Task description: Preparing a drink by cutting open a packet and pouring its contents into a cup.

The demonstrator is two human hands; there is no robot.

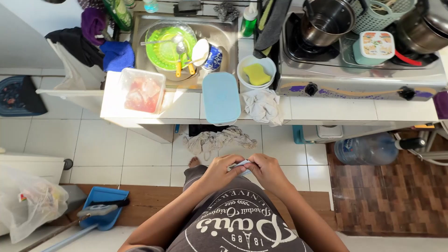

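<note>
The person's left hand (219,172) and right hand (267,171) meet in front of the waist, both pinched on a small pale packet (239,165) held between the fingertips; only a sliver of the packet shows between the two hands, the rest hidden under the fingers; its long axis runs roughly left to right, from one hand to the other, tilted slightly up toward the right hand; which end is which cannot be told

Well apart from the hands, ahead on the white tiled counter (182,106), a clear plastic container (142,90) holds reddish pieces, its lid off; just beside it to the right lies a light blue lid (221,97), flat, its long side pointing away from the person and its near end over the counter edge; a crumpled white cloth (263,106) hangs over the edge next to it; a white bowl (255,73) holds a yellow sponge (256,73); the sink (221,31) holds a green colander (164,45) with utensils laid across it and a blue patterned cup; on the stove (359,70) stands a steel pot (326,19), open; on the floor a rag (214,140) lies below the counter and a large water bottle (368,148) lies on its side to the right
</note>
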